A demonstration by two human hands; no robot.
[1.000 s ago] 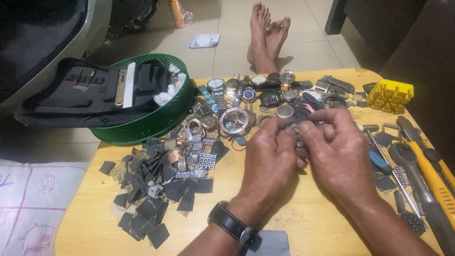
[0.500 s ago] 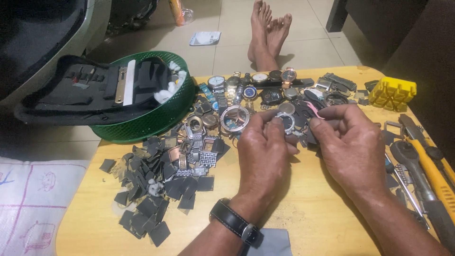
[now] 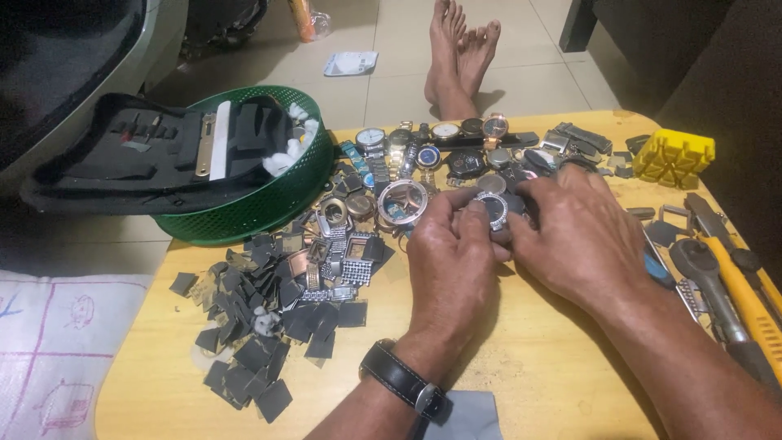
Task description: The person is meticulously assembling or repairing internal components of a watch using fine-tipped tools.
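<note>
Both of my hands meet over the middle of a low yellow wooden table [image 3: 562, 383]. My left hand [image 3: 450, 265], with a black strap on its wrist, pinches a small round watch case [image 3: 494, 208] with a dark dial. My right hand [image 3: 580, 236] grips the same watch case from the right side. A larger round rose-coloured watch case [image 3: 401, 202] lies just left of my fingers. A row of wristwatches [image 3: 444, 143] lies along the far edge behind my hands.
A green mesh basket [image 3: 269, 200] holding an open black tool case [image 3: 138, 159] sits at the far left. Dark square pieces and metal parts [image 3: 269, 326] spread at the left. A yellow holder block [image 3: 673, 155] and yellow-handled tools [image 3: 737, 285] lie at the right. Bare feet [image 3: 458, 53] rest beyond the table.
My hands have shifted slightly and drawn together on the small round watch case, which now faces up between my fingertips.
</note>
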